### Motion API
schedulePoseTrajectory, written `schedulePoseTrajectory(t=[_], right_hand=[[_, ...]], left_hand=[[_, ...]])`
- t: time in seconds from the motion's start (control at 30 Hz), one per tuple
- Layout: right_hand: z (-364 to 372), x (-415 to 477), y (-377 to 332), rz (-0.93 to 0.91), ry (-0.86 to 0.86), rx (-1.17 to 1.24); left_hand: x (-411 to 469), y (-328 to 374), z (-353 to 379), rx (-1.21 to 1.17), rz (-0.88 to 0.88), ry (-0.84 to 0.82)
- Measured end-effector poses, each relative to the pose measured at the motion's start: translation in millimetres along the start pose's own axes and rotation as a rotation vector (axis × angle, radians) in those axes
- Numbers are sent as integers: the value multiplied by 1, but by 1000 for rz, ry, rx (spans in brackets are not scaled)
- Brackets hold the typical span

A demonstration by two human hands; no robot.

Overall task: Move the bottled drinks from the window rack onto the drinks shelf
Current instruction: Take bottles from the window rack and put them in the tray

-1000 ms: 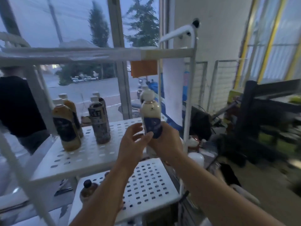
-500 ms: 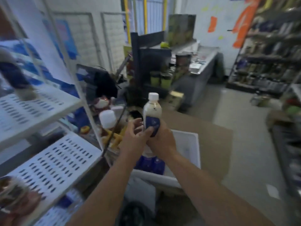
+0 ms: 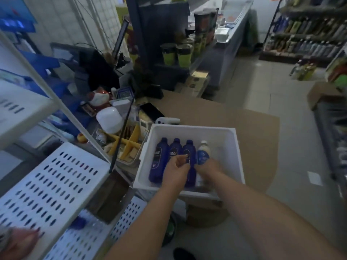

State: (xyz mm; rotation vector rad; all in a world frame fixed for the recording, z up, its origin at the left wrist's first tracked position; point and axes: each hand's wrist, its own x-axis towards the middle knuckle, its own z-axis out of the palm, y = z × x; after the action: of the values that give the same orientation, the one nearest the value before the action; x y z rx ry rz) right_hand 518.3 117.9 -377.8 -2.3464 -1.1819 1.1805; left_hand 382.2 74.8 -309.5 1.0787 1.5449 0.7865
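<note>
A cream bottle [image 3: 203,153] with a white cap and blue label lies in a white bin [image 3: 189,126], to the right of three dark blue bottles [image 3: 159,158] laid side by side. My right hand [image 3: 208,168] grips the cream bottle's lower end inside the bin. Hovering over the blue bottles, my left hand [image 3: 177,169] has loosely curled fingers and holds nothing. The white perforated window rack [image 3: 56,184] stands at the left. Shelves of drinks [image 3: 304,30] line the far right wall.
The bin rests on brown cardboard [image 3: 234,117]. Left of it is a cluttered counter with a white jar [image 3: 109,119], a yellow divider tray [image 3: 127,145] and a phone [image 3: 152,111]. A dark stand with green cups [image 3: 176,53] stands behind. A cardboard box [image 3: 323,94] sits on the floor at right.
I turned away from the window rack toward the bin. The cream bottle went down from chest height into the bin beside the blue bottles, and my left hand let go of it.
</note>
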Motion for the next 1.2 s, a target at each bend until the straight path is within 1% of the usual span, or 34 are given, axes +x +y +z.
schedulePoseTrajectory(t=[0.07,0.1,0.13,0.2,0.27,0.3,0.37,0.43,0.5,0.57,0.67,0.8,0.9,0.93,1.0,1.1,1.2], right_hand=[[-11,-16,-17,-26,61,-228],[-18,-28,-34,-91,118,-286],[-23,-44,-56,-207,160,-286],[-27,-86,-108,-567,157,-132],[-23,-146,-161,-921,95,28],[-18,-179,-184,-1055,73,81],[-6,-239,-224,-1241,18,187],[12,-287,-259,-1347,-64,277],[33,-320,-292,-1403,-162,331],[58,-340,-324,-1432,-218,325],[92,-347,-380,-1400,-194,331],[125,-326,-464,-1305,-101,325],[147,-301,-521,-1193,-60,294],[155,-294,-531,-1168,-74,270],[174,-277,-553,-1139,-166,222],[195,-262,-568,-1176,-263,142],[195,-264,-564,-1233,-298,186]], left_hand=[[1,2,-13,-17,-3,19],[-2,7,-22,-49,12,34],[-7,15,-34,-88,40,59],[-20,40,-67,-174,127,144],[-39,68,-116,-267,225,328],[-53,82,-145,-282,283,437],[-89,108,-206,-283,410,631],[-126,124,-259,-257,506,791],[-154,131,-302,-202,551,916],[-168,132,-336,-167,556,1009],[-169,133,-379,-81,502,1093],[-148,137,-416,-59,480,1122],[-124,138,-433,-47,451,1150],[-121,137,-435,-53,428,1149],[-110,137,-439,-83,381,1128],[-101,135,-440,-89,352,1127],[-101,131,-439,-82,360,1134]])
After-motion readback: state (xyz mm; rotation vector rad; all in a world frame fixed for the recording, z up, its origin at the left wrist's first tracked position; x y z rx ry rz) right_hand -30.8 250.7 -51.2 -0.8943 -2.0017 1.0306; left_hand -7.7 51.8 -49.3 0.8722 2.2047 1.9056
